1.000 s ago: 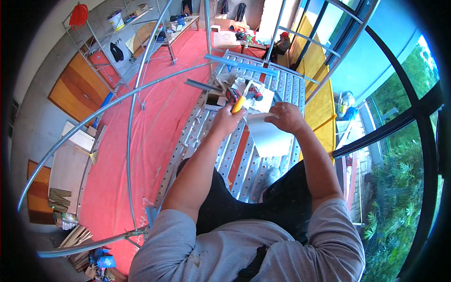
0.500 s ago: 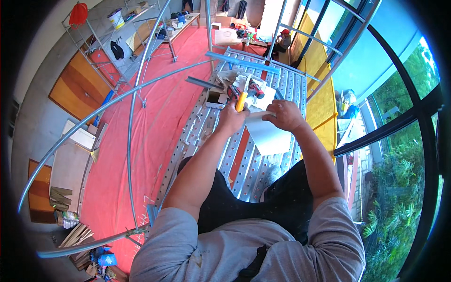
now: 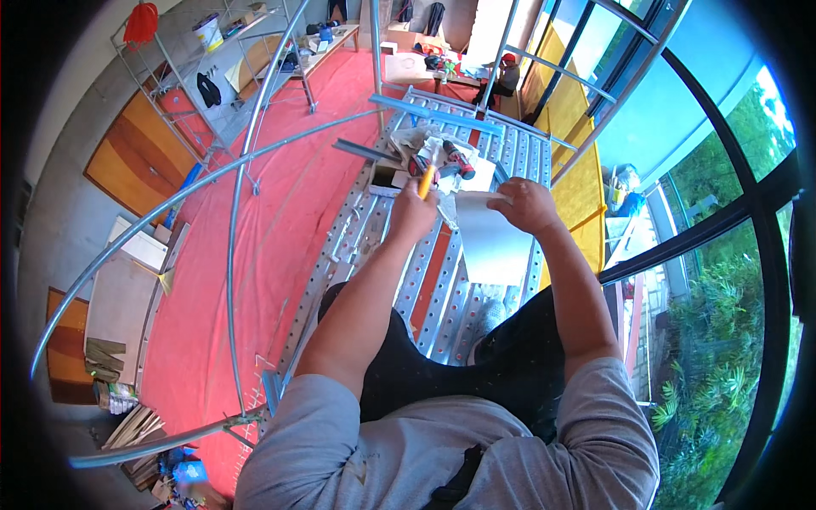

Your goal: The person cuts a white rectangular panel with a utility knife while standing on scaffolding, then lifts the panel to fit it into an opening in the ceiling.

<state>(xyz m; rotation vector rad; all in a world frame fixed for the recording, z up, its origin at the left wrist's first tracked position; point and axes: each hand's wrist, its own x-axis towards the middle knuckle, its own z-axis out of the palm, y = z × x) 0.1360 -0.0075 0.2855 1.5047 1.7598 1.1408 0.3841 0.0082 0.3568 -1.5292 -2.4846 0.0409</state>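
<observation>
My left hand is closed around a yellow-handled tool, its handle pointing up and away from me; the kind of its far end is hard to make out. In my right hand is the upper edge of a white sheet, pinched between thumb and fingers. The sheet slopes down toward my knees, above the perforated metal platform. Just beyond my hands lies a red-and-black cordless drill on pale paper. Another red-and-black tool is partly hidden behind the yellow-handled one.
A small open box and a dark metal channel lie left of the tools. Blue metal strips cross the platform's far end. Curved-looking scaffold tubes stand at left, over red floor sheeting. A person sits far off.
My left hand with the yellow-handled tool has shifted slightly left, away from the sheet's edge. My right hand has moved a little right, and the sheet with it.
</observation>
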